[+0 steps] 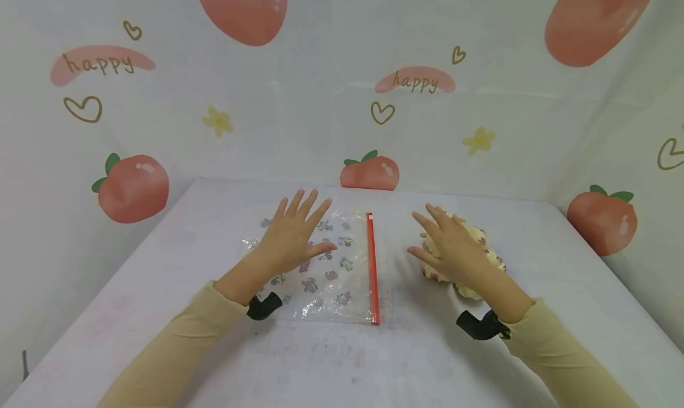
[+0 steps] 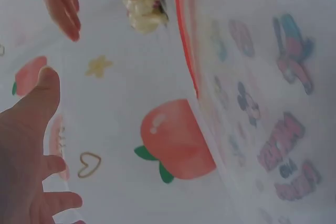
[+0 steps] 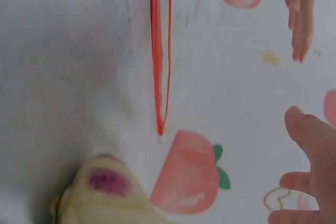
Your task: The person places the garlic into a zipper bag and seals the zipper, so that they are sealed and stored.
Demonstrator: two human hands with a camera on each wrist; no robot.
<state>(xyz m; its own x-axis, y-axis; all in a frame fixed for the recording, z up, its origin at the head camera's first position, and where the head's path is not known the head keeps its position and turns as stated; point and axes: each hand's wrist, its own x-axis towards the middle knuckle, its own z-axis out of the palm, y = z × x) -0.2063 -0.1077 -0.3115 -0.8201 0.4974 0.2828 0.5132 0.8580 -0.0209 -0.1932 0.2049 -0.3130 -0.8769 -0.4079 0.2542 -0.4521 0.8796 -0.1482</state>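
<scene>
A clear plastic zip bag [image 1: 331, 286] with small cartoon prints lies flat on the table, its red zip edge [image 1: 373, 271] facing right. My left hand [image 1: 288, 242] hovers over the bag's left part with fingers spread and straight, holding nothing. To the right is a lumpy cream-coloured bundle [image 1: 490, 255] with purple-red patches; its exact kind is unclear. My right hand [image 1: 454, 250] is above the bundle, fingers spread, hiding part of it. In the right wrist view, the bundle [image 3: 107, 192] shows below, apart from the thumb [image 3: 310, 135].
The white table [image 1: 320, 366] has faint smudges near the front. A white backdrop [image 1: 299, 129] printed with red fruit, hearts and flowers rises behind it and along both sides. Black wrist mounts [image 1: 264, 306] sit at both sleeves. A gap of table separates bag and bundle.
</scene>
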